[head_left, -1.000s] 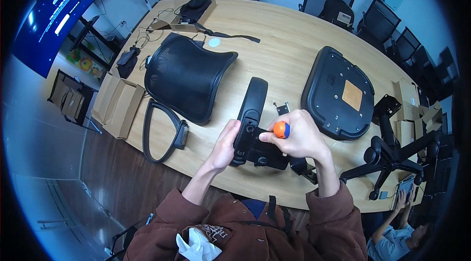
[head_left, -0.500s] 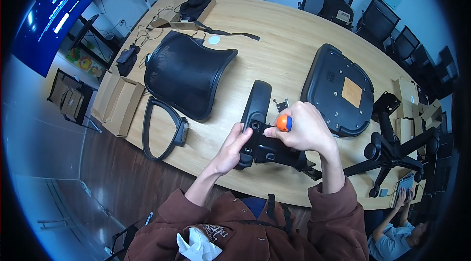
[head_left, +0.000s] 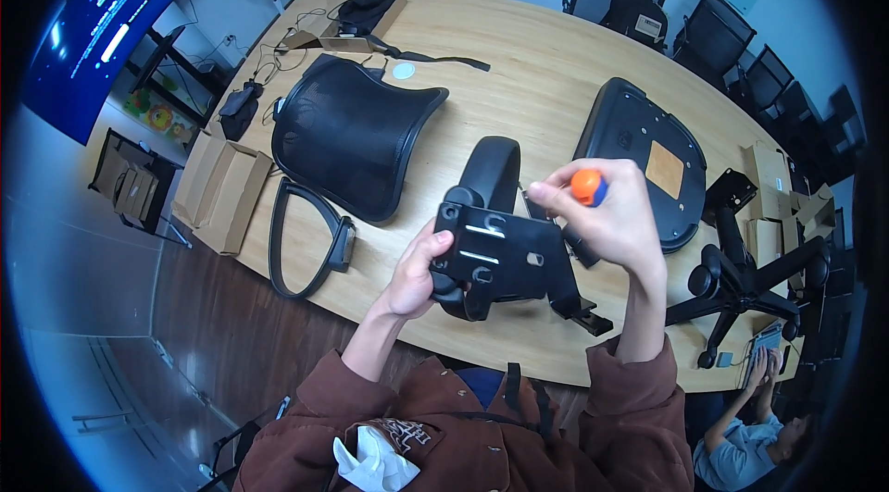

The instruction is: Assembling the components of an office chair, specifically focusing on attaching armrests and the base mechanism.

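Observation:
My left hand (head_left: 411, 275) is closed round the left edge of a black metal chair bracket (head_left: 509, 274), thumb on top. The bracket has slots and bolt holes and sits against a black looped armrest (head_left: 496, 162), tilted up off the table. My right hand (head_left: 619, 219) is wrapped round a screwdriver (head_left: 587, 185) with an orange and blue handle; its shaft is mostly hidden. Its thumb and forefinger reach toward small metal hardware just right of the armrest, and whether they pinch a screw is too small to tell.
A mesh chair back (head_left: 347, 136) and a second looped armrest (head_left: 306, 261) lie to the left. The upturned seat (head_left: 639, 117) lies to the right, near the wheeled chair base (head_left: 736, 284). An opened cardboard box (head_left: 222, 200) stands at the left edge. A person (head_left: 750, 441) types at lower right.
My right hand has moved off the bracket, up and to the right, with the screwdriver still in it. My left hand has tilted the bracket and armrest, so the bracket's flat face shows.

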A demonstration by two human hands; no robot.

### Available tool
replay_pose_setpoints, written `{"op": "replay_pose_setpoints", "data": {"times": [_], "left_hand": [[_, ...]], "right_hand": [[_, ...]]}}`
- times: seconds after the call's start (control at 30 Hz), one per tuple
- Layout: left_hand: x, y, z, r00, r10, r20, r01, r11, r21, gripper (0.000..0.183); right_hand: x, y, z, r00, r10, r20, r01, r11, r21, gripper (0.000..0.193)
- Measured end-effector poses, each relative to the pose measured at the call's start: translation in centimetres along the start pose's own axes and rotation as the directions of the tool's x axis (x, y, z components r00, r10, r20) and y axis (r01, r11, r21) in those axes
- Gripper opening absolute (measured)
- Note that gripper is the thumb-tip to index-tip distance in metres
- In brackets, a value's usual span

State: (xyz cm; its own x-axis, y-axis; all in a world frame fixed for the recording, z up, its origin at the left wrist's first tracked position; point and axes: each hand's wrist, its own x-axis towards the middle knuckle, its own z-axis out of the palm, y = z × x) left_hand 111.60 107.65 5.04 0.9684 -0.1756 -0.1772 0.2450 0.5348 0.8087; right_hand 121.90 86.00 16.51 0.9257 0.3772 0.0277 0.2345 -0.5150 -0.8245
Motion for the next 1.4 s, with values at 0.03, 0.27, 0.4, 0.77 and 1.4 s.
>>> {"op": "replay_pose_setpoints", "data": {"times": [0.03,0.27,0.4,0.77,1.4], "left_hand": [[0.0,0.0,0.0,0.999,-0.002,-0.038,0.0,0.999,-0.053,0.043],[0.2,-0.1,0.1,0.997,0.048,-0.056,-0.058,0.977,-0.204,0.044],[0.2,0.1,0.3,0.996,0.025,-0.088,-0.045,0.973,-0.225,0.043],[-0.1,0.2,0.9,0.988,0.051,-0.148,-0.072,0.987,-0.14,0.039],[-1.3,0.6,1.4,0.975,0.169,-0.144,-0.149,0.979,0.139,0.033]], "right_hand": [[0.1,0.6,-0.3,0.999,0.014,-0.03,-0.012,0.998,0.06,0.033],[-0.9,2.2,-0.6,0.991,0.13,-0.045,-0.114,0.958,0.262,0.033],[-1.5,1.5,0.2,0.984,0.103,0.147,-0.148,0.93,0.337,0.033],[-2.4,0.6,1.7,0.982,0.045,0.185,-0.12,0.899,0.421,0.032],[-3.6,2.5,4.8,0.975,0.215,0.06,-0.211,0.803,0.557,0.036]]}}
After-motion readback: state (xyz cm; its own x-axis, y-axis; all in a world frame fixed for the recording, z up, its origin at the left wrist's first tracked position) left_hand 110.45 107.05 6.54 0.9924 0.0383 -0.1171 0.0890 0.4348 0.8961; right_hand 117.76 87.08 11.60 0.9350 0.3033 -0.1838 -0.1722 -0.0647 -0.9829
